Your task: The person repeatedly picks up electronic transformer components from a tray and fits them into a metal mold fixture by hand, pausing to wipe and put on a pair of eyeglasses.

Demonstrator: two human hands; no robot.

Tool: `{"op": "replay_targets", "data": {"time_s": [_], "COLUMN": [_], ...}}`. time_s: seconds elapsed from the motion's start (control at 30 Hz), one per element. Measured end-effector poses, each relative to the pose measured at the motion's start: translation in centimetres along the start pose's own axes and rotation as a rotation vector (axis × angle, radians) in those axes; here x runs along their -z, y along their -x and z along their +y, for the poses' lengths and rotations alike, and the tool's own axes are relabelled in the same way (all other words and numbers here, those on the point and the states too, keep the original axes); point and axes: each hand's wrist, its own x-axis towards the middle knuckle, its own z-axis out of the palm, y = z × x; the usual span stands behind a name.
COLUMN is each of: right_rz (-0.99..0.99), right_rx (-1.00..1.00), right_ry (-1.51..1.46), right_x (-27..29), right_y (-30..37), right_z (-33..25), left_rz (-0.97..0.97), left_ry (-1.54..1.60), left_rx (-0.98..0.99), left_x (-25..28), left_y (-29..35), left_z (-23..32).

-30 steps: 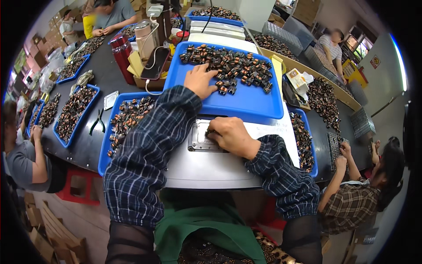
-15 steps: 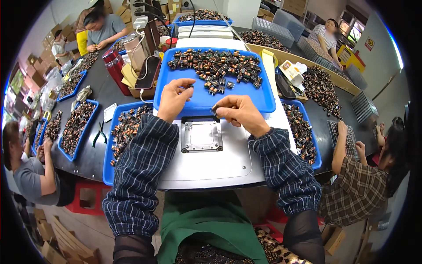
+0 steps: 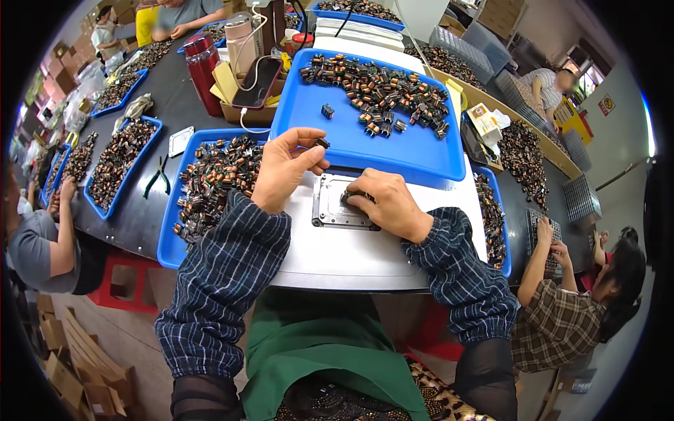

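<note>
My left hand (image 3: 289,167) hovers at the near left edge of a blue tray (image 3: 309,95), thumb and fingers pinched on a small dark coil (image 3: 321,142). My right hand (image 3: 390,201) is over a square metal fixture (image 3: 328,203), its fingers closed on another small dark coil (image 3: 347,197) at the plate; whether that coil touches the plate I cannot tell. Part of the fixture's right side is hidden by the right hand. Many black coils with copper windings (image 3: 393,91) lie heaped in the tray's far half, and a single coil (image 3: 327,111) lies apart at its left.
Blue bins of coils (image 3: 217,186) flank the white work surface (image 3: 330,259). Pliers (image 3: 160,175), a red flask (image 3: 203,74) and a phone (image 3: 262,83) stand or lie to the left. Co-workers sit on both sides, including one in a checked shirt (image 3: 562,319).
The view has shifted, so the tray and fixture appear further right. My right hand has gone from the tray's near edge onto the fixture. A lone coil now shows on the tray's left.
</note>
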Motion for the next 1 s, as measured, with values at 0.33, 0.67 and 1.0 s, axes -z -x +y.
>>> {"op": "replay_targets", "data": {"time_s": [0.33,0.67,1.0], "right_rz": [-0.067,0.245,0.427], "right_rx": [-0.029,-0.258,-0.828], "right_ry": [0.054,-0.267,0.623], "right_x": [0.0,6.7,12.2], "right_y": [-0.6,1.5,18.6], "right_z": [-0.3,1.9,14.7], "left_rz": [-0.032,-0.194,-0.320], "left_ry": [-0.383,-0.779,-0.982], "left_rx": [-0.129,-0.249,-0.480], "left_x": [-0.9,-2.0,-3.1], "left_y": [0.8,2.7,2.2], "left_z": [-0.8,-0.6,-0.8]}}
